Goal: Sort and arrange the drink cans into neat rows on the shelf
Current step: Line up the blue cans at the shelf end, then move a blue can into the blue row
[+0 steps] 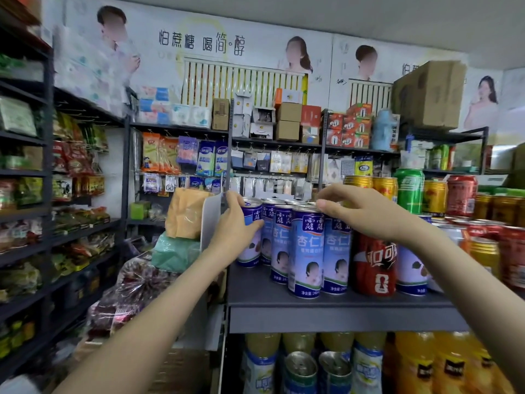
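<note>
While squaring up the blue cans (305,251) at the left end of the shelf (284,297), head view only.

Gripping the leftmost blue can (251,251) high on its body with the left hand (235,223): thumb on the near side, fingers curled round the far side. Likely done to seat it tight against the white divider (210,220) just left of it.

Reaching with the right hand (360,211) over the can tops at the right of the blue group, thumb near, fingers over the far rims. Cannot tell whether clamping one can or only steadying the lot. Probably bracing so nothing tips during the push.

Blue group: upright, packed touching, several deep toward the far side.

Noting a red cola can (375,265) wedged in the near row, with one more blue can (412,274) right of it. Looks like a misfit, so a candidate for pulling out.

Farther right: green can (410,189) stacked among yellow cans (385,187) and red cans (461,194), unsorted by the look of it.

Risk: tall slim cans, easy to domino.
</note>
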A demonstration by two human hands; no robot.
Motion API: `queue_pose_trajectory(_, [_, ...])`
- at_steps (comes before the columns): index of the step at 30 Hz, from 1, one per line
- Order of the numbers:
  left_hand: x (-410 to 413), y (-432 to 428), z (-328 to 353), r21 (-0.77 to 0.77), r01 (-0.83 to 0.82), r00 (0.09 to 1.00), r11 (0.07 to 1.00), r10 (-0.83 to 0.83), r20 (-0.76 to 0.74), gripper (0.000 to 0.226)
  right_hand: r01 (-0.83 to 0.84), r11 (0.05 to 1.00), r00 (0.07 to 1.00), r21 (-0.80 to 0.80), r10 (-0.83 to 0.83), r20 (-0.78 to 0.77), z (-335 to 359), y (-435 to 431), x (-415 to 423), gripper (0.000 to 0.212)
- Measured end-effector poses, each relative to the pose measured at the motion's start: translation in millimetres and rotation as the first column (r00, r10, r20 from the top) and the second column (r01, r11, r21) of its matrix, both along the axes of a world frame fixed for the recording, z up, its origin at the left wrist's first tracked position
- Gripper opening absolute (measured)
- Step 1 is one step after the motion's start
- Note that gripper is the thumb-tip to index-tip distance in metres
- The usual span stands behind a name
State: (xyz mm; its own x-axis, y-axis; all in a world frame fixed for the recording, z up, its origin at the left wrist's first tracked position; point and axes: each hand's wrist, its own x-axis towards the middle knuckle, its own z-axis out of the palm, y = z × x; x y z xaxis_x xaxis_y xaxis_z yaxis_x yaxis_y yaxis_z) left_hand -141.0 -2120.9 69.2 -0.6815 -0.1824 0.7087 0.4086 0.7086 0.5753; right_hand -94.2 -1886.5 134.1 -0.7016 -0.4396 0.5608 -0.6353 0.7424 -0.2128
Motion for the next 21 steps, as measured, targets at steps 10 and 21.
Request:
queue_pose_trajectory(10, [53.8, -12.5, 7.2, 0.149, 0.140, 0.980, 0.979, -0.159, 0.120, 0.061, 0.008, 0.998, 0.999, 0.057, -0.005, -0.046, -15.5, 7.7, 0.4, 0.044])
queue_pose_trajectory(21, [85.0, 7.7, 50.6, 0.366, 0.275, 0.958, 0.889, -0.287, -0.024, 0.039, -0.057, 0.998, 0.989, -0.033, 0.052, -0.139, -19.3, 12.6, 6.2, 0.048])
